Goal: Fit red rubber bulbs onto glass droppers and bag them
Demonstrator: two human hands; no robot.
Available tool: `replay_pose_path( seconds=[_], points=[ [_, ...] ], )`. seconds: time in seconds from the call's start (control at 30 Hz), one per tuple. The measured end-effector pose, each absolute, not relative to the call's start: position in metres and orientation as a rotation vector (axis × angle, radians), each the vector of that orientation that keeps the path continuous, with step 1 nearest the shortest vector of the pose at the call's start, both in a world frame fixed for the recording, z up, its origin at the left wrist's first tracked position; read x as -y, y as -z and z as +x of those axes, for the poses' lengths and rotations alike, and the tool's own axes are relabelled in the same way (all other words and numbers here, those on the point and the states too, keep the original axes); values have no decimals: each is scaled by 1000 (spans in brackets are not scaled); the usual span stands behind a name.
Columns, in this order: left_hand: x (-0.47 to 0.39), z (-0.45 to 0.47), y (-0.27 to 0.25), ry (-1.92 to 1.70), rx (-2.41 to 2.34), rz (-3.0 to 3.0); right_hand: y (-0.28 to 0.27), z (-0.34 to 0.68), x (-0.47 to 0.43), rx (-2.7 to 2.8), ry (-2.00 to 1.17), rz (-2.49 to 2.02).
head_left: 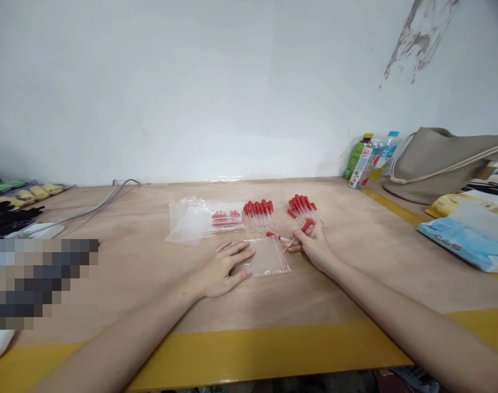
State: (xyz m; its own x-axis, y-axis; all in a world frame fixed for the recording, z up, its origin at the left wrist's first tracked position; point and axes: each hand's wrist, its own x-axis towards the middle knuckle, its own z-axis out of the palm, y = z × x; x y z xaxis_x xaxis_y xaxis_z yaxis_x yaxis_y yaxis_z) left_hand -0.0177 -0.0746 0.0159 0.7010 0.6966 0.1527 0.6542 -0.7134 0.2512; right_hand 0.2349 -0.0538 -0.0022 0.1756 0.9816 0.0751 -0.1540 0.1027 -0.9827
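Note:
My left hand (229, 266) lies flat with fingers spread on a clear zip bag (267, 256). Between the thumb and fingers of my right hand (314, 243) is a dropper with a red bulb (307, 225); its thin clear tube points down-left to the bag's zip edge. Another red-bulbed dropper (273, 234) lies by the bag's upper right corner, partly behind my right fingers. Beyond my right hand is a loose pile of droppers (301, 203), with a second row of droppers (259, 208) to its left. Filled bags of droppers (226, 218) lie further left.
Flat clear bags (187, 224) overlap beside the filled ones. Bottles (365, 161), a grey bag (445, 164) and a blue tissue pack (465, 243) stand or lie at the right. A cable (97, 207) and packaged items (23, 194) are at the left. Yellow tape (249, 355) lines the front edge.

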Motion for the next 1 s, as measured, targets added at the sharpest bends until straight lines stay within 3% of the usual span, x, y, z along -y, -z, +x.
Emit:
replay_pose_path(
  seconds=[0.37, 0.6, 0.8, 1.0],
  points=[
    [73, -18, -14, -382, -1077, 2727, 8, 238, 50, 1025, -944, -1106],
    [74, -17, -15, -358, -1093, 2731, 6, 236, 54, 1072, -1187, -1007],
    [74, -17, -16, -359, -1094, 2727, 1, 257, 56, 1536, -1250, -1113],
    [74, -15, -17, -355, -1108, 2741, -4, 259, 59, 1825, -1107, -1136]
  ],
)
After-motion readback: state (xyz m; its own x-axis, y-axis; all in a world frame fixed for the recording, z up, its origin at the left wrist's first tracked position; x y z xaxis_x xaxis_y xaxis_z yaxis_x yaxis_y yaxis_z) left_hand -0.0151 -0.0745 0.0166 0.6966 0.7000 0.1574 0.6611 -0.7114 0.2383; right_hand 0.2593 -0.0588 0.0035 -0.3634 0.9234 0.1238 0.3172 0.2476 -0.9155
